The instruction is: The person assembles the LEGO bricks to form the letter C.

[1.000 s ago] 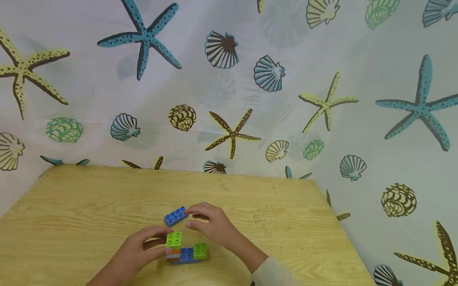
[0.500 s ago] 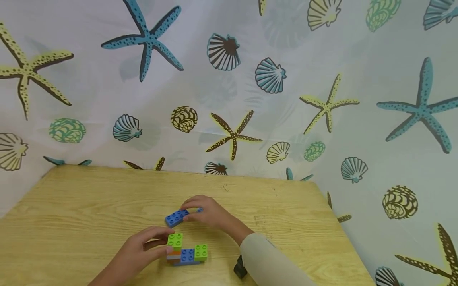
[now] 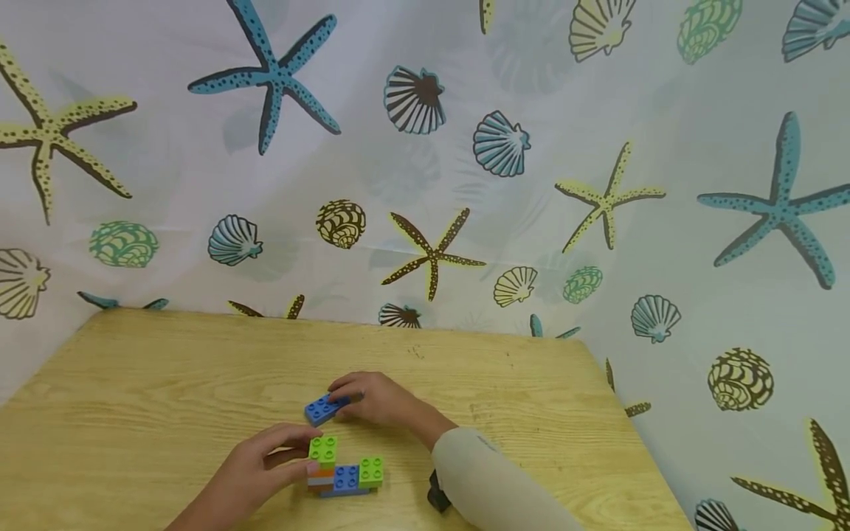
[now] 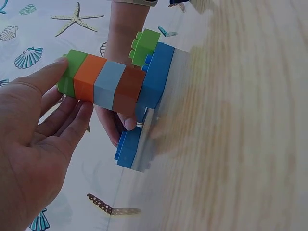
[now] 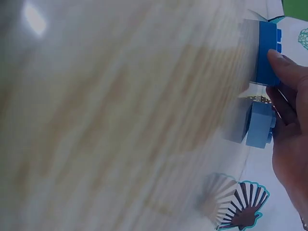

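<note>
My left hand (image 3: 246,468) holds a stack of toy building bricks between thumb and fingers at its green top brick (image 4: 72,72). Below the green one come an orange brick (image 4: 90,77), a grey-blue brick (image 4: 108,84) and a brown brick (image 4: 128,89). Beside the stack, joined low down, are blue bricks (image 3: 346,478) with another green brick (image 3: 371,472). My right hand (image 3: 381,402) pinches the right end of a long blue brick (image 3: 319,411) lying behind the stack. A lighter blue brick (image 5: 260,125) stands by the right palm, hidden behind the hand in the head view.
The wood-grain table (image 3: 531,413) reaches back to a cloth (image 3: 438,162) printed with shells and starfish, which also hangs at the right side. A black object (image 3: 437,495) shows beside the right sleeve (image 3: 491,479).
My right hand has moved left and down over the long blue brick and taken hold of it. The lighter brick behind the hand has gone from the head view. My left hand stays on the stack.
</note>
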`<action>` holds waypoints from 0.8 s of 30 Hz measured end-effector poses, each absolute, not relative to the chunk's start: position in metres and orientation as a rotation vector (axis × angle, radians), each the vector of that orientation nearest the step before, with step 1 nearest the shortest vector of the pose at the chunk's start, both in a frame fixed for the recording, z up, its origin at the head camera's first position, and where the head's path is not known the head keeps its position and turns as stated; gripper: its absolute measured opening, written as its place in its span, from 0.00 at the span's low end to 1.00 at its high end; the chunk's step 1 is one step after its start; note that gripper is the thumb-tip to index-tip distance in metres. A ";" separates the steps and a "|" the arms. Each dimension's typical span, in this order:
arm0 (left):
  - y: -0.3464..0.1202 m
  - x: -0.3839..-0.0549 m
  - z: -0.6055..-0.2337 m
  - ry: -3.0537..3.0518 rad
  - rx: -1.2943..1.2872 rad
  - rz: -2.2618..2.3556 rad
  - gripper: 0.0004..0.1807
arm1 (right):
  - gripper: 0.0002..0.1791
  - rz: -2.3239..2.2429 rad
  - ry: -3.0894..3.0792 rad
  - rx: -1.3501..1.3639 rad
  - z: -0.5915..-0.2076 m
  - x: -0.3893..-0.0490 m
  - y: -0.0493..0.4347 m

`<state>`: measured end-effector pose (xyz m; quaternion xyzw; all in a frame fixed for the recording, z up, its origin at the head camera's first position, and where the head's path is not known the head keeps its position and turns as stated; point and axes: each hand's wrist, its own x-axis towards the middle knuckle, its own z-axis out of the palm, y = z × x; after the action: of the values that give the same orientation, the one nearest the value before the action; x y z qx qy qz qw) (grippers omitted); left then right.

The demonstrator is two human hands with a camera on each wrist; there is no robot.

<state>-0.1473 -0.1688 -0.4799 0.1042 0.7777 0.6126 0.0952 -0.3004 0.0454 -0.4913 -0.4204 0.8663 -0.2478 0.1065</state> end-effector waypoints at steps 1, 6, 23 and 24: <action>-0.168 -0.147 -0.480 2.302 0.292 1.810 0.31 | 0.17 -0.715 2.558 -1.241 -0.491 -0.300 0.045; -0.166 -0.146 -0.478 2.308 0.221 1.788 0.32 | 0.13 -0.632 2.612 -1.273 -0.492 -0.299 0.039; -0.161 -0.145 -0.477 2.315 0.169 1.826 0.30 | 0.18 -0.745 2.680 -1.330 -0.474 -0.286 0.061; -0.160 -0.146 -0.477 2.312 0.169 1.831 0.30 | 0.18 -0.771 2.679 -1.346 -0.472 -0.285 0.064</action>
<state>-0.1458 -0.1605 -0.4774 0.0571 0.7793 0.6170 0.0935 -0.2845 0.0640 -0.4718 -0.4345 0.8652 -0.2491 0.0229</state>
